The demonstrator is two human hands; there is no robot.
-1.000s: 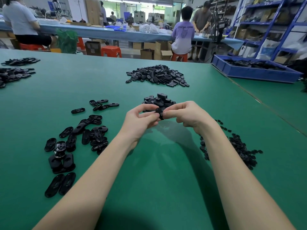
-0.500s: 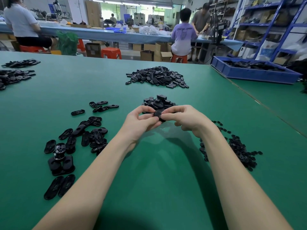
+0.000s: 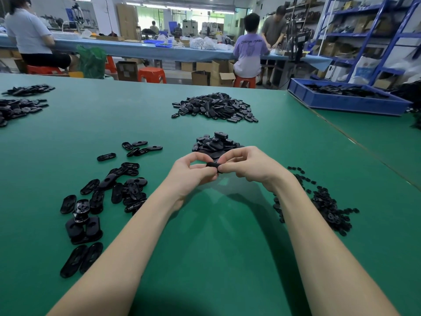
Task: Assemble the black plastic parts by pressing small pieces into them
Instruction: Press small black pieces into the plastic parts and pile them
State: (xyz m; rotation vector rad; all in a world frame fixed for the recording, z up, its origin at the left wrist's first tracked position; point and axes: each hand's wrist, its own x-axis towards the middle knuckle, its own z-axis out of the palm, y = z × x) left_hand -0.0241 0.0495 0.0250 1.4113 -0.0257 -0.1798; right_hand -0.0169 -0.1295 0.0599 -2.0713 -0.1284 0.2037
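Note:
My left hand [image 3: 193, 172] and my right hand [image 3: 248, 166] meet above the green table [image 3: 216, 247] and together pinch one black oval plastic part [image 3: 213, 165] between thumbs and fingers. Most of the part is hidden by my fingertips. Just beyond my hands lies a small heap of black oval parts [image 3: 216, 142]. A scatter of small black pieces [image 3: 328, 208] lies to the right of my right forearm. Loose black oval shells [image 3: 109, 190] are spread out to the left.
A larger heap of black parts [image 3: 215, 107] sits farther back in the middle. More black parts [image 3: 18, 106] lie at the far left. A blue tray [image 3: 341, 103] of parts stands at the back right. People work at a long bench behind.
Both hands have stayed together on the part and shifted slightly nearer to me; the fingers have turned the part a little.

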